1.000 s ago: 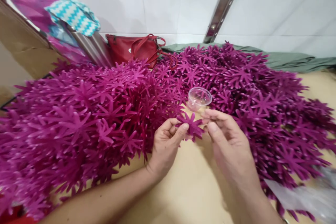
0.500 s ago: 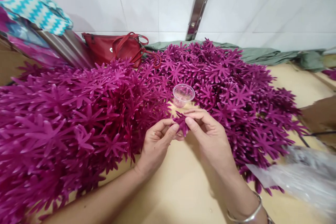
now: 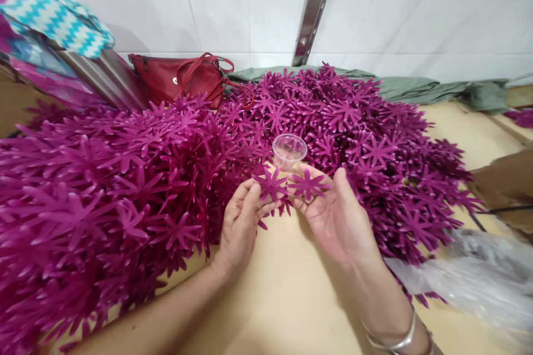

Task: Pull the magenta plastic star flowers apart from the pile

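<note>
My left hand (image 3: 241,222) pinches the edge of a purple artificial flower (image 3: 271,184) with slim, finger-like petals, between thumb and fingers. Palm up, my right hand (image 3: 333,216) has its thumb raised away, and a second purple artificial flower (image 3: 307,183) lies across its fingers, held there. Both flowers face up side by side, almost touching. A few more petals hang just below them; whether they belong to further flowers I cannot tell. Just beyond my fingertips stands a small clear plastic cup (image 3: 290,151), its contents hard to make out.
Large heaps of matching purple flowers lie to the left (image 3: 104,199) and right (image 3: 375,161) on the tan table (image 3: 266,299). A red handbag (image 3: 166,77) rests by the tiled wall. Clear plastic wrap (image 3: 466,283) and brown cardboard (image 3: 503,183) are at the right.
My hands were pinching one bunched flower piece together. Now two flowers lie spread side by side, and my right hand has turned palm up with its thumb lifted off.
</note>
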`<state>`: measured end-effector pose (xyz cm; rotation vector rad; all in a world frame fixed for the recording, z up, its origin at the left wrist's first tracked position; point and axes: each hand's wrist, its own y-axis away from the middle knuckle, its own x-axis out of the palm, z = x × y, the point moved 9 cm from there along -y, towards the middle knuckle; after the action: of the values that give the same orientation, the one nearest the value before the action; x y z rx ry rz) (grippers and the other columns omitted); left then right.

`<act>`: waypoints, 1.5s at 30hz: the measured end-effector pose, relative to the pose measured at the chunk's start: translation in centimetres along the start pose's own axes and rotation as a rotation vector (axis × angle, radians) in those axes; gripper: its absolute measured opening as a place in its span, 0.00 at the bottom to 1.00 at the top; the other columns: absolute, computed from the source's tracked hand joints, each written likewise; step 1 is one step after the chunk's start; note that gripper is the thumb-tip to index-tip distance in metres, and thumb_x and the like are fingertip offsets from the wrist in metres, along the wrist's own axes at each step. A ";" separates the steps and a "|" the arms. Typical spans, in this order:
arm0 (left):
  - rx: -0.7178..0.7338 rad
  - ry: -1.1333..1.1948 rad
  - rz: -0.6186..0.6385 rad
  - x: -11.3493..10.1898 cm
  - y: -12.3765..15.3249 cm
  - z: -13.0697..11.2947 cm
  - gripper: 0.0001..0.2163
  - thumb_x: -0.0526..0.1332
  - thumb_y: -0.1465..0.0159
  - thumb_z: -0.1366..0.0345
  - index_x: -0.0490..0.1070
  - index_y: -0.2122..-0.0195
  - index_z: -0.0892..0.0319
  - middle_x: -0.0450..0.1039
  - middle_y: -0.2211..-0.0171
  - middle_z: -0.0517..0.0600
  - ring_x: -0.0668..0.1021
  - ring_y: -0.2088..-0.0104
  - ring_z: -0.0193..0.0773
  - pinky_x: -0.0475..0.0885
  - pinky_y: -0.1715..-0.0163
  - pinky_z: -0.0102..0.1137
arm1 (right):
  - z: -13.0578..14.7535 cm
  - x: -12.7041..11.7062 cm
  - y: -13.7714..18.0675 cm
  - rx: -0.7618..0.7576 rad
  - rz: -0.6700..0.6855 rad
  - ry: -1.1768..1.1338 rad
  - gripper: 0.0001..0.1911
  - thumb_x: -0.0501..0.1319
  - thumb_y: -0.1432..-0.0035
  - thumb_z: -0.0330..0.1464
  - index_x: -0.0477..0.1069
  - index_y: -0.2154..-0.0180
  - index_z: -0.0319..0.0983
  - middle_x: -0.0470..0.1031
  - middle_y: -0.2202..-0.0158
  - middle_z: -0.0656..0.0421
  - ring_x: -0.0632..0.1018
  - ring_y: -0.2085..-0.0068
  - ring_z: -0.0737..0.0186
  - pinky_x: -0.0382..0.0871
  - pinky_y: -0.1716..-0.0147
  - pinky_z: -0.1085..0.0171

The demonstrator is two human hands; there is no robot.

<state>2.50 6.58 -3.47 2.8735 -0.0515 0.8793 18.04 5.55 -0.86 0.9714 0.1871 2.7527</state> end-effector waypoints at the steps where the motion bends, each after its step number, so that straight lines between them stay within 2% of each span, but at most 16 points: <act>1: 0.013 -0.014 -0.005 0.0 0.0 -0.1 0.12 0.70 0.35 0.56 0.73 0.57 0.57 0.79 0.62 0.46 0.83 0.64 0.32 0.81 0.58 0.28 | -0.2 0.2 0.1 0.034 0.018 -0.005 0.25 0.64 0.39 0.57 0.81 0.56 0.43 0.84 0.51 0.54 0.82 0.50 0.57 0.78 0.51 0.60; 4: 0.047 -0.070 -0.054 -0.4 -0.1 -0.5 0.12 0.72 0.37 0.60 0.71 0.59 0.56 0.76 0.68 0.41 0.80 0.69 0.26 0.79 0.62 0.22 | -0.3 0.4 0.2 0.028 0.029 0.076 0.21 0.74 0.46 0.47 0.80 0.53 0.45 0.84 0.50 0.58 0.82 0.51 0.61 0.77 0.52 0.64; 6: 0.052 -0.083 -0.082 -0.6 -0.1 -0.5 0.13 0.72 0.37 0.60 0.69 0.58 0.55 0.75 0.68 0.40 0.80 0.69 0.26 0.79 0.62 0.23 | 0.0 0.0 0.3 -0.020 0.015 0.150 0.21 0.77 0.49 0.39 0.79 0.53 0.46 0.84 0.50 0.60 0.82 0.54 0.63 0.77 0.51 0.64; 11: 0.046 -0.130 -0.068 -0.4 0.1 -0.7 0.15 0.70 0.36 0.57 0.69 0.53 0.55 0.78 0.63 0.44 0.82 0.64 0.32 0.81 0.58 0.29 | 1.6 -0.9 0.4 -0.192 -0.078 0.445 0.12 0.72 0.42 0.42 0.77 0.60 0.43 0.84 0.56 0.57 0.83 0.55 0.58 0.77 0.52 0.58; 17: 0.042 -0.126 0.023 0.5 0.2 -0.8 0.16 0.68 0.33 0.56 0.71 0.47 0.55 0.81 0.54 0.51 0.84 0.56 0.37 0.81 0.55 0.31 | 1.9 0.9 0.9 -0.265 0.025 0.619 0.09 0.68 0.39 0.41 0.79 0.63 0.42 0.80 0.69 0.60 0.77 0.68 0.62 0.75 0.65 0.62; 20: 0.020 -0.146 0.012 0.4 0.3 -0.8 0.21 0.71 0.37 0.56 0.71 0.45 0.55 0.81 0.52 0.52 0.84 0.60 0.35 0.78 0.67 0.24 | 1.0 1.0 0.9 -0.208 0.053 0.654 0.10 0.67 0.37 0.41 0.80 0.62 0.40 0.77 0.72 0.62 0.73 0.73 0.65 0.69 0.72 0.66; 22: 0.009 -0.181 -0.005 0.2 0.3 -0.7 0.25 0.74 0.40 0.56 0.70 0.44 0.54 0.81 0.52 0.51 0.82 0.66 0.32 0.71 0.77 0.20 | 0.6 1.3 0.8 -0.189 0.091 0.695 0.12 0.66 0.37 0.42 0.79 0.65 0.39 0.73 0.76 0.64 0.69 0.76 0.67 0.64 0.76 0.67; 24: 0.008 -0.187 -0.010 0.0 0.2 -0.6 0.26 0.75 0.41 0.56 0.71 0.44 0.53 0.81 0.53 0.51 0.81 0.69 0.31 0.67 0.81 0.19 | 0.5 1.7 0.8 -0.207 0.128 0.754 0.13 0.65 0.37 0.42 0.77 0.68 0.40 0.71 0.77 0.64 0.68 0.76 0.67 0.63 0.77 0.67; 28: 0.012 -0.125 0.024 0.2 0.2 -0.5 0.23 0.72 0.37 0.54 0.71 0.44 0.54 0.81 0.51 0.52 0.83 0.59 0.36 0.76 0.68 0.23 | 1.2 2.2 1.2 -0.314 0.119 0.901 0.12 0.64 0.35 0.39 0.77 0.69 0.41 0.75 0.73 0.62 0.72 0.71 0.63 0.67 0.70 0.65; 31: 0.058 -0.123 0.016 0.3 0.3 -1.0 0.22 0.71 0.35 0.56 0.69 0.43 0.52 0.80 0.49 0.51 0.83 0.51 0.38 0.79 0.55 0.28 | 3.1 1.4 2.0 -0.479 -0.045 0.984 0.10 0.65 0.35 0.38 0.76 0.69 0.42 0.75 0.73 0.63 0.73 0.71 0.62 0.67 0.68 0.63; 34: 0.092 -0.109 0.015 0.5 0.6 -1.5 0.18 0.68 0.32 0.56 0.70 0.43 0.52 0.80 0.49 0.52 0.83 0.50 0.39 0.79 0.49 0.33 | 5.5 1.5 4.2 -0.824 -0.224 1.144 0.05 0.68 0.36 0.37 0.76 0.64 0.45 0.79 0.69 0.61 0.75 0.68 0.59 0.67 0.61 0.58; 35: 0.079 -0.099 0.043 0.7 0.7 -1.3 0.17 0.67 0.32 0.55 0.71 0.44 0.53 0.80 0.49 0.52 0.83 0.50 0.39 0.79 0.49 0.34 | 5.6 2.2 4.8 -0.923 -0.215 1.226 0.04 0.68 0.36 0.36 0.76 0.63 0.45 0.80 0.68 0.60 0.75 0.66 0.58 0.67 0.59 0.57; 37: 0.014 -0.089 0.122 1.4 0.8 -0.5 0.17 0.66 0.31 0.55 0.72 0.45 0.53 0.80 0.48 0.53 0.82 0.50 0.40 0.80 0.51 0.33 | 4.5 3.7 5.1 -1.015 -0.092 1.374 0.03 0.67 0.35 0.33 0.75 0.63 0.45 0.80 0.67 0.58 0.76 0.65 0.55 0.66 0.58 0.55; 39: -0.044 -0.077 0.159 1.7 0.8 0.2 0.18 0.68 0.33 0.54 0.73 0.45 0.53 0.81 0.51 0.53 0.83 0.52 0.41 0.80 0.54 0.32 | 3.0 4.6 4.7 -0.989 0.061 1.419 0.02 0.66 0.34 0.33 0.75 0.62 0.44 0.80 0.67 0.57 0.77 0.63 0.54 0.67 0.58 0.54; 41: -0.069 -0.067 0.120 1.4 0.6 0.5 0.19 0.70 0.36 0.55 0.74 0.46 0.54 0.82 0.56 0.51 0.83 0.55 0.41 0.80 0.56 0.31 | 2.0 4.8 4.2 -0.905 0.155 1.358 0.02 0.67 0.35 0.33 0.75 0.60 0.44 0.81 0.65 0.57 0.79 0.61 0.54 0.70 0.57 0.55; 45: -0.097 0.039 0.016 0.6 -0.3 0.5 0.19 0.74 0.40 0.58 0.75 0.50 0.56 0.82 0.59 0.49 0.83 0.61 0.36 0.78 0.59 0.28 | 1.5 4.1 3.0 -0.665 0.188 1.133 0.11 0.72 0.41 0.34 0.76 0.57 0.45 0.82 0.60 0.58 0.81 0.58 0.56 0.74 0.55 0.57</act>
<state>3.29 6.81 -3.53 2.7688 -0.1098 0.9088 15.44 3.67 3.35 -0.7803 -0.6327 2.8242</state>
